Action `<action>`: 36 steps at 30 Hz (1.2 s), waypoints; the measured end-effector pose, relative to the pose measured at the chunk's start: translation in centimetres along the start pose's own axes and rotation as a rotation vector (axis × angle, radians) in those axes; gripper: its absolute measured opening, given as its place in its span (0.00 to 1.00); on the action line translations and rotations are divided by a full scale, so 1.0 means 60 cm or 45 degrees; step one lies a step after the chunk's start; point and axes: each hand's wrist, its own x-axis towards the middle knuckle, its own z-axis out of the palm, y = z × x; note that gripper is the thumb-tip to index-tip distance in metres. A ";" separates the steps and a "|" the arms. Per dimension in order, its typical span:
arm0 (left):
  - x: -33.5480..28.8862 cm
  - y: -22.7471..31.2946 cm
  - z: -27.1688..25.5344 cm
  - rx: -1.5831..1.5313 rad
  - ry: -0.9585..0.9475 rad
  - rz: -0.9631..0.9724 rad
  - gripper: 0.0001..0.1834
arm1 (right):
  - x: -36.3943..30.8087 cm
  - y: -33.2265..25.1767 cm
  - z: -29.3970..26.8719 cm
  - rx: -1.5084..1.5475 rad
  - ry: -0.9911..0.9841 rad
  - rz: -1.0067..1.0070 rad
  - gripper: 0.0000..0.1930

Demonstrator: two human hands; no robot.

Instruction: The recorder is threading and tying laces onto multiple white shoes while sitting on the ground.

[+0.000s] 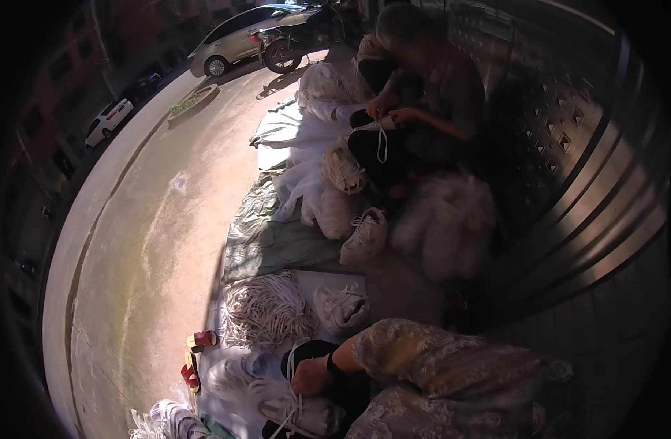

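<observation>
My right hand (311, 377), with a dark band at the wrist, reaches in from the lower right. Its fingers are closed on a white shoelace (299, 404), part of which loops up beyond the fist. Right beneath the hand lies a pale shoe (317, 417), with lace ends hanging over it, against dark cloth. My left hand does not show; only a patterned sleeve (401, 413) appears near the lower edge. Just beyond my hand are a large heap of white laces (266, 311) and another white shoe (343, 307).
Farther off, a person (445, 88) holds a laced shoe part on dark-clad knees. Around them are white shoes (364, 235), clear bags of shoes (449, 227) and a green sheet (269, 230). Red sandals (190, 372) lie left; a motorcycle (291, 47) and car (236, 36) stand far back.
</observation>
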 end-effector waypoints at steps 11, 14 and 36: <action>-0.025 0.007 0.008 0.812 -0.024 0.670 0.12 | -0.020 -0.028 -0.027 -0.061 -0.029 0.003 0.06; -0.025 0.039 0.052 -0.189 -0.196 0.130 0.14 | -0.018 -0.028 -0.021 -0.113 -0.025 -0.034 0.06; -0.044 -0.088 -0.073 -0.198 0.160 0.360 0.09 | -0.062 -0.012 -0.044 -0.006 0.172 -0.177 0.09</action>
